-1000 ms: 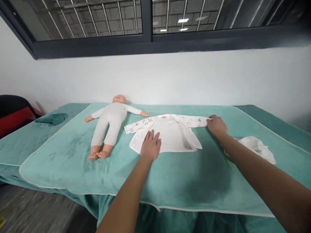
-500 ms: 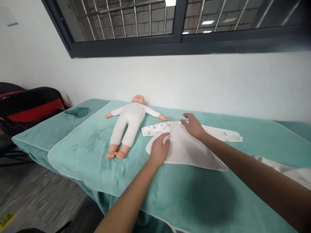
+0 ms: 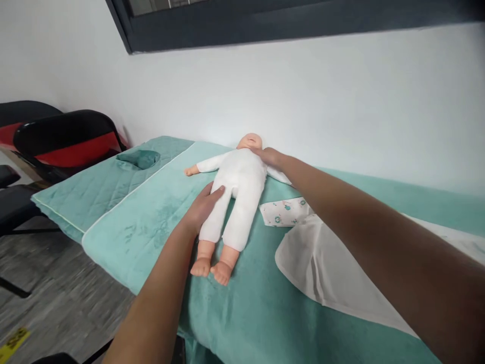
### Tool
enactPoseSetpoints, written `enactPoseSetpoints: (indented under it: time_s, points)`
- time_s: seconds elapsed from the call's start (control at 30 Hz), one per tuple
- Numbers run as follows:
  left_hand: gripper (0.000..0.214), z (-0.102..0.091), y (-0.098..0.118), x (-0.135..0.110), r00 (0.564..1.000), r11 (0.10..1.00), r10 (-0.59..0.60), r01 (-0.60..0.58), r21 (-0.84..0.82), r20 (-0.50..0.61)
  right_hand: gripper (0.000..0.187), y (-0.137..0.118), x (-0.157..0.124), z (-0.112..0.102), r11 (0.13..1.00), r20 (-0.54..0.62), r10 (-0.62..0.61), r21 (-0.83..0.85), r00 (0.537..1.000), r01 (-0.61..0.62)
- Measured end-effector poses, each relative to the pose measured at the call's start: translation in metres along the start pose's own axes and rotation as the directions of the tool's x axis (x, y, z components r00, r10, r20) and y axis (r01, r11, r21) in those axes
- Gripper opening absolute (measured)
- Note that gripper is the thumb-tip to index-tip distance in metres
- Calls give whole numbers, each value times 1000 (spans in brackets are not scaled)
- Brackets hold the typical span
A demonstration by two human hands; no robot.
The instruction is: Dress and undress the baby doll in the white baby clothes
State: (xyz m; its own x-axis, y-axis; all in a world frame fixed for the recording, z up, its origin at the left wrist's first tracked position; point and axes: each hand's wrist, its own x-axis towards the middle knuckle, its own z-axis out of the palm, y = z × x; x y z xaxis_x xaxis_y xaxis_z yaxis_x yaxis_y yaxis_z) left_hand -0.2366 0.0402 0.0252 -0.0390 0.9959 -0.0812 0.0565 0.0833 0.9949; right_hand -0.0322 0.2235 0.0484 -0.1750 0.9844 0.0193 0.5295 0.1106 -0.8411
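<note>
Both hands have left the white shirt (image 3: 322, 258) since half a second ago and come over to the doll (image 3: 242, 174), and the person's view has swung left with them. From where I stand, black-and-red chairs (image 3: 71, 136) are at the far left, beside the end of the bed (image 3: 129, 235), whose green cover dips into a dark hollow (image 3: 139, 158) there. Next comes the left hand (image 3: 206, 206), its thumb over the doll's right thigh and its other fingers along the outer side; I can't tell how firmly it grips. The doll lies face up on the bed in its white suit, head toward the wall (image 3: 333, 101), bare feet toward the person. The right hand (image 3: 270, 155) is at the doll's left shoulder, close under the chin, and whether its fingers are closed I can't tell. Farther right the shirt lies spread, a printed sleeve near the doll's left leg, partly hidden behind the right forearm.
</note>
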Motion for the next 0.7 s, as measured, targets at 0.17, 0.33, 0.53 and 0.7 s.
enactPoseSetpoints:
  time_s: [0.17, 0.33, 0.53, 0.7]
  points:
    - [58, 4, -6, 11, 990, 950, 16, 30, -311, 143, 56, -8, 18, -8, 998, 142, 56, 20, 988, -59]
    - [66, 15, -5, 1, 967, 910, 87, 21, -415, 238, 54, -23, -7, -29, 996, 140, 81, 15, 987, -84]
    - [71, 85, 14, -38, 957, 879, 98, 46, -475, 274, 55, -17, -67, -111, 999, 108, 49, 0, 993, -49]
    - [82, 179, 17, -77, 904, 863, 119, 110, -494, 410, 54, 20, -143, -195, 998, 43, 28, -63, 999, -25]
